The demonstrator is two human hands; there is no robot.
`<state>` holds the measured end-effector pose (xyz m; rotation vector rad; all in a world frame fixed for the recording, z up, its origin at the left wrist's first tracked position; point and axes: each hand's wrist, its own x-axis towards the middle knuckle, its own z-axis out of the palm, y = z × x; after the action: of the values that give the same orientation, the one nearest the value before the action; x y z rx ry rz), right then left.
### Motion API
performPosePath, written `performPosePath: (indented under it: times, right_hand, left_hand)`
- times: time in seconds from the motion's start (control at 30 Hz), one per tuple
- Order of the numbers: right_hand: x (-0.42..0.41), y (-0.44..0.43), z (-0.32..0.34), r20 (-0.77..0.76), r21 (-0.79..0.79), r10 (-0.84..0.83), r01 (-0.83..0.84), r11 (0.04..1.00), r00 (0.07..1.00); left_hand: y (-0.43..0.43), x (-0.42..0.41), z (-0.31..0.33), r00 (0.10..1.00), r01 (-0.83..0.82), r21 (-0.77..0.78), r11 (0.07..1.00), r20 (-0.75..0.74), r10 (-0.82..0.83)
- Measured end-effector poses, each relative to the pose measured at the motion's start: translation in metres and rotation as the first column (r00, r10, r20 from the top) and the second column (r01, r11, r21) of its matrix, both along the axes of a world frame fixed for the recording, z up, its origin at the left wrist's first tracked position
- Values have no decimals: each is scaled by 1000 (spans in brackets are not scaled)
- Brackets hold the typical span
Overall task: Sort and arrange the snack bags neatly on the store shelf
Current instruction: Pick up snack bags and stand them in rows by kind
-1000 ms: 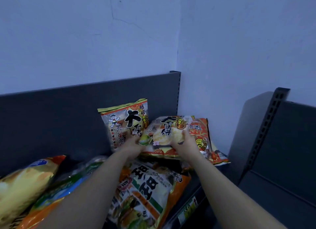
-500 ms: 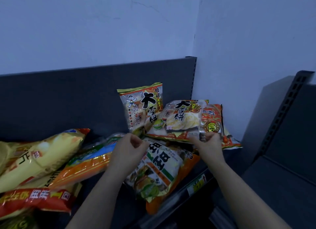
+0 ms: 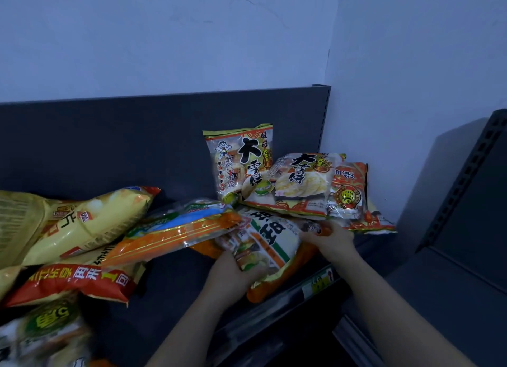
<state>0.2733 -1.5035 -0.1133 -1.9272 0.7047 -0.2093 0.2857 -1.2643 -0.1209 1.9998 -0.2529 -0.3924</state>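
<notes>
Left hand [image 3: 233, 277], right hand [image 3: 330, 240] grip ends of orange-white bag [image 3: 271, 239]. Beyond hands: upright bag [image 3: 241, 161], flat bag [image 3: 297, 187], both reading 大雪饼.

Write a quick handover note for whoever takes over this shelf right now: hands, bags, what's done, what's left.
Left hand grips the white bag's near end; right hand grips its far end.
One cracker bag stands against the back panel; flat bags lie stacked to its right.
A pile lies jumbled further left.
Done: one bag upright. Left: place the white bag, sort the rest.
</notes>
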Motion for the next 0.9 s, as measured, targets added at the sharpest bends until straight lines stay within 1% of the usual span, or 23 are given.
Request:
performPosePath:
  times: [0.03,0.1,0.17,0.23,0.3,0.33,0.4,0.47,0.57,0.63,0.67,0.73,0.8,0.83,0.9]
  right_hand:
    - [-1,-4,2,-3,-16,9,-9,1000,1000]
    - [-6,-7,7,-28,-50,38,-40,998,999]
    - [-10,-7,7,-61,-59,59,-62,996,996]
    - [-14,-5,5,-57,-77,36,-41,996,998]
    - [-18,-2,7,38,-124,-38,43,991,999]
    - [-21,1,9,121,-141,-78,95,986,990]
    - [-25,9,18,293,-167,-107,161,973,950]
    - [-27,20,29,385,-192,-54,137,972,921]
    - [-23,42,46,425,-177,52,27,984,904]
    - [-15,59,54,408,-161,123,-61,985,905]
    - [-11,68,57,402,-152,161,-107,982,901]
    - [0,83,61,377,-165,235,-185,969,896]
    - [14,98,63,338,-192,313,-260,946,888]
    - [22,104,64,302,-195,349,-301,933,887]
    - [40,116,63,217,-186,403,-367,911,889]
  left_hand:
    - [-7,1,0,1000,5,-26,1000,1,-5]
    - [-17,2,-2,1000,9,-19,1000,4,-9]
    - [-20,1,0,1000,20,29,999,10,-20]
    - [-17,0,3,999,43,70,997,14,-44]
    - [-10,-4,11,996,63,117,991,61,-70]
    - [-6,-7,17,992,46,144,988,106,-62]
    - [7,-12,30,973,-53,192,980,231,7]
    - [22,-15,41,924,-210,204,956,362,125]
    - [54,-14,49,789,-454,134,881,520,328]
    - [78,-14,53,695,-577,152,803,608,384]
    - [88,-14,53,667,-629,184,755,626,404]
    - [108,-12,53,660,-696,274,664,609,440]
    - [122,-8,49,694,-706,395,587,548,466]
    - [127,-5,47,715,-695,439,570,507,482]
    - [135,1,44,743,-669,462,582,422,520]
